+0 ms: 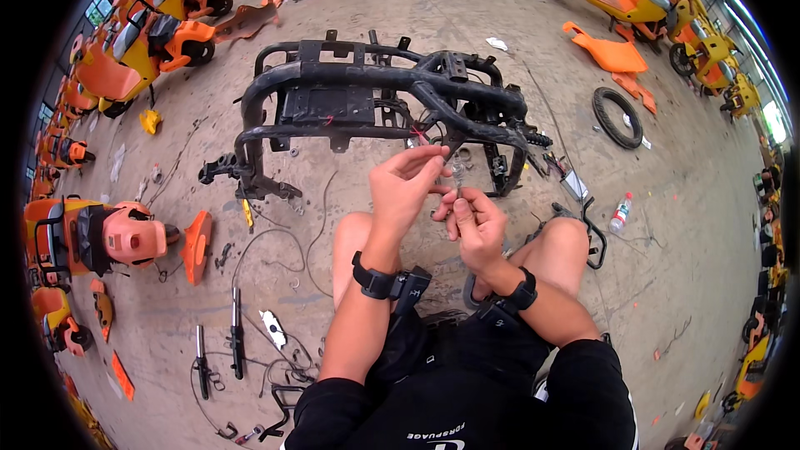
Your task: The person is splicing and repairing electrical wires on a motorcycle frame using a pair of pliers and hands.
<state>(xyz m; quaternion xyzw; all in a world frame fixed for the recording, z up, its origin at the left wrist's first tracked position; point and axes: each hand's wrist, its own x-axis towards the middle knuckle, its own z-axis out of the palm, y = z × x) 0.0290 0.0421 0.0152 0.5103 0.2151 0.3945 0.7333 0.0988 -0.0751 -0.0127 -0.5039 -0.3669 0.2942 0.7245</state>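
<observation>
Left hand (402, 190) and right hand (479, 229) are raised close together, fingers bent and each thumb near its forefinger, so neither is spread wide; a blur of fine detail at the fingertips means I cannot tell whether either pinches anything. Under and around everything lies a grey concrete floor (642, 333), with yellow and orange scooters (121, 75) lined up along its far and side edges. Next in size is the black metal frame (358, 77), set on the floor just beyond the hands, which overlap its near edge in this view. Well off to the right, an orange panel (612, 52) lies on the floor beyond a black tyre (618, 117), which is down on its side. On the left, two slim tubes (237, 337) with shiny upper parts and dark lower ones lie apart from each other, near tangled cables. Smaller again is a clear bottle (621, 212) with a pink cap, right of the knees. Smallest is a thin, pale piece (457, 172) between the two sets of fingertips, in front of the frame; its kind is too blurred to make out.
</observation>
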